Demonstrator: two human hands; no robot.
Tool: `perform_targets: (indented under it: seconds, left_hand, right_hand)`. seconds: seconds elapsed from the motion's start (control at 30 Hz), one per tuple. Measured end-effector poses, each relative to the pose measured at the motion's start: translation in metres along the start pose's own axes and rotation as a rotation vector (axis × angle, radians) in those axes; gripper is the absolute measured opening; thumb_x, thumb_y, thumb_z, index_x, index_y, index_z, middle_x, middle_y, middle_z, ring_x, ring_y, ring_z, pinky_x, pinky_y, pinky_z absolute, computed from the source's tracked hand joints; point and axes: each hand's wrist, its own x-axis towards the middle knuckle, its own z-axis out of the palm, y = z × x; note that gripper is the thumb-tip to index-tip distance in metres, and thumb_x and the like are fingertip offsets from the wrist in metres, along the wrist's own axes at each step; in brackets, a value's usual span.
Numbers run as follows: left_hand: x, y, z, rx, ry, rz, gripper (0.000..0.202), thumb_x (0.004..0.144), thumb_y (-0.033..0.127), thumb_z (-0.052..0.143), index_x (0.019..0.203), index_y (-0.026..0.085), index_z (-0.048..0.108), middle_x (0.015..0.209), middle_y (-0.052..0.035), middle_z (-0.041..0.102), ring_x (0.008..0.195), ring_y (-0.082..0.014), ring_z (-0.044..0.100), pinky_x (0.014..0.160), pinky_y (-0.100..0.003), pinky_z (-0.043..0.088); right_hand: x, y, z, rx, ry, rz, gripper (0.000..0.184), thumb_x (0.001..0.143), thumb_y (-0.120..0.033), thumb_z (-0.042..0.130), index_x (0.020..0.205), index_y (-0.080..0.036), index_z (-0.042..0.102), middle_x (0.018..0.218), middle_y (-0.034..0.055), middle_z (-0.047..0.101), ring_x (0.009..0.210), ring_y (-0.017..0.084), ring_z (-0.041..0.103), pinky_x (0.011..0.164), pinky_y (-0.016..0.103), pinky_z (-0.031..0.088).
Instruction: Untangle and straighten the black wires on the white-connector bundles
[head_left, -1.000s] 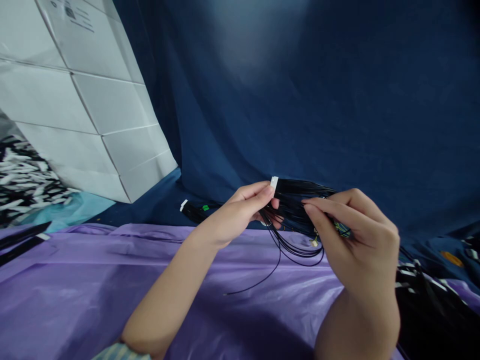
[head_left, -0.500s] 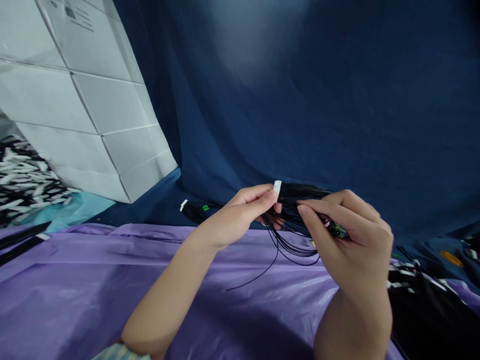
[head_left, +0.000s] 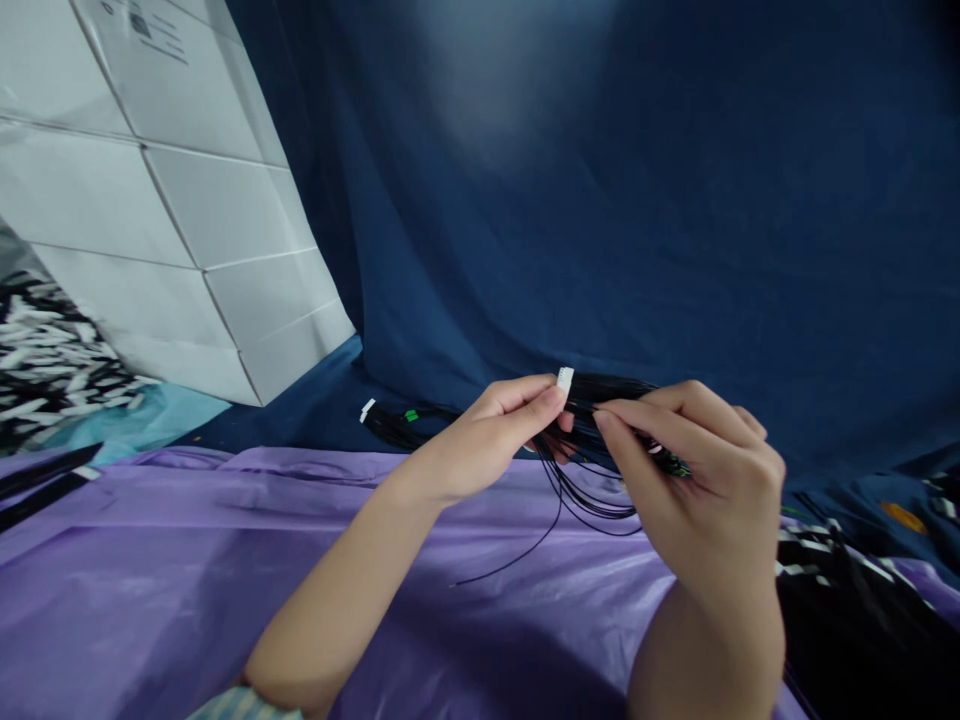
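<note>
Two bare hands at work on one wiring harness, held up in front of the wearer over a purple plastic sheet (head_left: pixel 187 600). Left hand (head_left: pixel 487 440): thumb and forefinger pinch a small white rectangular plastic connector (head_left: pixel 565 381), from which a bundle of thin black wires (head_left: pixel 611 387) runs toward the right. Right hand (head_left: pixel 705 480): thumb and forefinger tips pressed together among the wires just behind the connector, apparently on a single thin black wire; its tip is too small to make out. One loose black wire (head_left: pixel 517 562) trails below, its end free. Step in hand, as judged: individual wires being handled at the connector's wire side. Next move would call for a steady connector and a fine, straight fingertip pinch. Containers: white, flat-sided, box-like cartons (head_left: pixel 247 215) stacked at left, visible faces closed, contents hidden. Beside them, a heap of black-and-white strip-like pieces (head_left: pixel 52 350) borders a pale teal plastic sheet (head_left: pixel 165 415); cannot tell whether that sheet is a bag holding them.
</note>
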Motion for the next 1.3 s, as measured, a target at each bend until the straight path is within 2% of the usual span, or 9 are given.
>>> perform_targets:
  seconds: [0.27, 0.47, 0.6, 0.77, 0.9, 1.0, 1.1, 1.2, 1.3]
  left_hand:
    - [0.000, 0.000, 0.002, -0.054, 0.020, -0.024, 0.032, 0.094, 0.044, 0.061, 0.084, 0.014, 0.061, 0.084, 0.0002, 0.059, 0.073, -0.0101, 0.062, 0.078, -0.026, 0.048]
    - [0.001, 0.002, -0.004, -0.104, 0.128, -0.052, 0.036, 0.091, 0.050, 0.064, 0.084, 0.015, 0.060, 0.082, -0.0020, 0.064, 0.070, -0.0137, 0.065, 0.074, -0.030, 0.052]
    - [0.001, 0.006, -0.011, -0.248, 0.162, -0.053, 0.032, 0.092, 0.046, 0.063, 0.083, 0.016, 0.058, 0.079, -0.0032, 0.065, 0.070, -0.0153, 0.067, 0.070, -0.029, 0.055]
    - [0.002, 0.011, -0.011, -0.377, 0.197, -0.044, 0.027, 0.099, 0.037, 0.053, 0.084, 0.015, 0.057, 0.079, -0.0057, 0.068, 0.070, -0.0172, 0.071, 0.072, -0.030, 0.057]
    - [0.004, 0.013, -0.009, -0.442, 0.257, -0.033, 0.028, 0.103, 0.030, 0.044, 0.085, 0.013, 0.058, 0.077, -0.0060, 0.068, 0.070, -0.0190, 0.073, 0.075, -0.032, 0.058]
    - [0.006, 0.014, -0.008, -0.480, 0.308, -0.018, 0.027, 0.102, 0.027, 0.046, 0.084, 0.013, 0.059, 0.077, -0.0041, 0.067, 0.071, -0.0192, 0.074, 0.078, -0.033, 0.059]
    - [0.006, 0.015, -0.008, -0.505, 0.337, -0.006, 0.023, 0.101, 0.026, 0.049, 0.084, 0.013, 0.059, 0.078, -0.0010, 0.065, 0.073, -0.0199, 0.075, 0.080, -0.034, 0.059]
    - [0.006, 0.015, -0.009, -0.499, 0.317, -0.005, 0.024, 0.101, 0.025, 0.048, 0.084, 0.013, 0.060, 0.079, -0.0012, 0.066, 0.077, -0.0210, 0.076, 0.082, -0.033, 0.058]
    - [0.004, 0.013, -0.010, -0.477, 0.265, -0.004, 0.026, 0.102, 0.027, 0.047, 0.084, 0.013, 0.061, 0.081, -0.0038, 0.069, 0.081, -0.0217, 0.076, 0.087, -0.034, 0.057]
  right_hand:
    - [0.002, 0.003, 0.000, 0.066, -0.011, 0.034, 0.010, 0.091, -0.016, 0.069, 0.085, -0.024, 0.072, 0.078, -0.0024, 0.064, 0.071, 0.012, 0.061, 0.069, 0.033, 0.041]
    - [0.001, 0.014, -0.016, 0.156, 0.016, 0.160, 0.016, 0.088, -0.019, 0.072, 0.102, -0.026, 0.073, 0.079, -0.0006, 0.061, 0.073, 0.014, 0.056, 0.067, 0.032, 0.043]
    - [-0.003, 0.028, -0.027, 0.186, 0.055, 0.254, 0.009, 0.086, -0.025, 0.075, 0.095, -0.025, 0.073, 0.079, 0.0000, 0.060, 0.075, 0.015, 0.056, 0.068, 0.031, 0.044]
    - [-0.009, 0.042, -0.026, 0.237, -0.278, 0.270, 0.012, 0.096, -0.023, 0.060, 0.092, -0.023, 0.071, 0.084, -0.0001, 0.070, 0.074, 0.014, 0.063, 0.062, 0.025, 0.046]
    - [-0.008, 0.038, -0.017, 0.441, -0.669, 0.228, 0.022, 0.101, -0.023, 0.050, 0.105, -0.023, 0.072, 0.096, 0.0016, 0.074, 0.089, 0.016, 0.070, 0.079, 0.027, 0.055]
    - [-0.004, 0.032, -0.013, 0.585, -0.823, 0.250, 0.027, 0.101, -0.031, 0.052, 0.089, -0.020, 0.073, 0.096, 0.0041, 0.075, 0.095, 0.019, 0.070, 0.087, 0.031, 0.054]
    - [-0.001, 0.032, -0.013, 0.632, -0.750, 0.358, 0.030, 0.098, -0.034, 0.058, 0.075, -0.018, 0.069, 0.080, 0.0041, 0.070, 0.078, 0.017, 0.067, 0.073, 0.028, 0.053]
    - [-0.003, 0.039, -0.018, 0.700, -0.629, 0.491, 0.017, 0.095, -0.032, 0.063, 0.088, -0.018, 0.071, 0.068, 0.0003, 0.060, 0.065, 0.012, 0.056, 0.059, 0.023, 0.047]
    - [-0.008, 0.048, -0.021, 0.863, -0.453, 0.607, 0.013, 0.090, -0.031, 0.069, 0.098, -0.021, 0.072, 0.069, -0.0003, 0.059, 0.062, 0.012, 0.054, 0.059, 0.025, 0.050]
